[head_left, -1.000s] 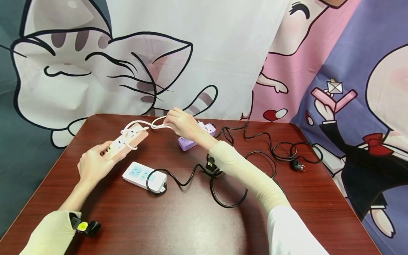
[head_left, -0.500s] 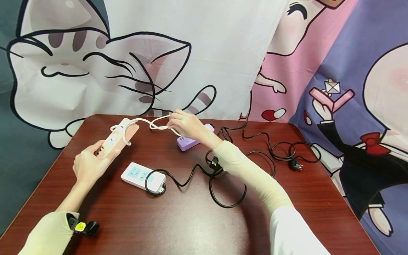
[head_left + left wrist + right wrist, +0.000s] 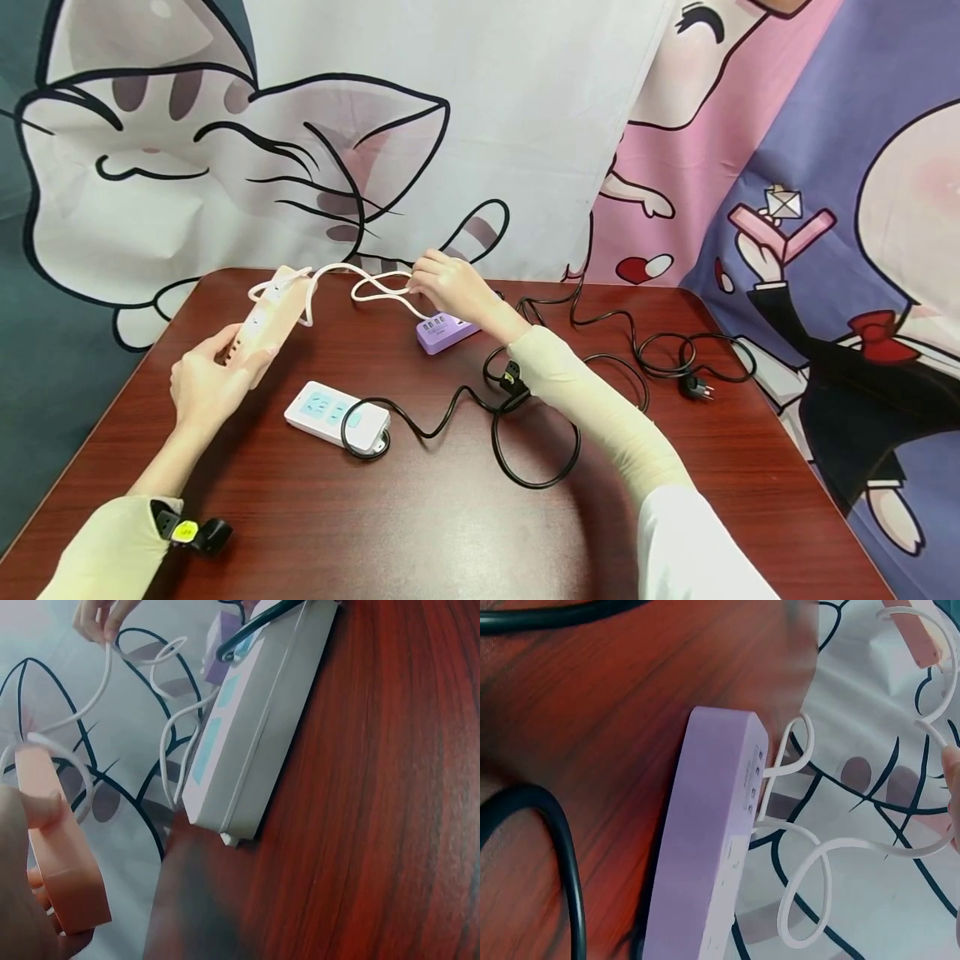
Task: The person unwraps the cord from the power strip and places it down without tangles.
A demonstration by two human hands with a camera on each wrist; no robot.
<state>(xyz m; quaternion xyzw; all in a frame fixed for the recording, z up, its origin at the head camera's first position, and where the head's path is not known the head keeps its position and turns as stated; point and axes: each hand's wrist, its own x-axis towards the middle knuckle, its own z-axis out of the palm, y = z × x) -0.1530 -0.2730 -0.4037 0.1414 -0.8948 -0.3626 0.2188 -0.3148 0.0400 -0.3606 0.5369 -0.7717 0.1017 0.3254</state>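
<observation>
My left hand (image 3: 206,379) grips the near end of a pink-and-white power strip (image 3: 262,321), tilted up above the table. A white cord (image 3: 341,267) loops around the strip's far end and runs right to my right hand (image 3: 453,287). The left wrist view shows the right fingertips (image 3: 110,631) pinching this cord. Behind the right hand, a purple power strip (image 3: 447,333) lies partly hidden. In the right wrist view, slack loops of white cord (image 3: 847,842) hang beside the purple strip (image 3: 697,825), and the right hand is mostly out of frame.
A white power strip (image 3: 330,414) with pale blue sockets lies in the middle left of the table (image 3: 420,533). Its black cord (image 3: 442,429) curls rightward under the right forearm. More black cord (image 3: 645,350) with a plug (image 3: 696,387) lies far right. A printed curtain (image 3: 525,125) hangs behind.
The left hand has drawn the pink-and-white power strip leftward and tipped it further upright. The right hand has shifted slightly right, holding the cord. The loop has slid toward the strip's far end.
</observation>
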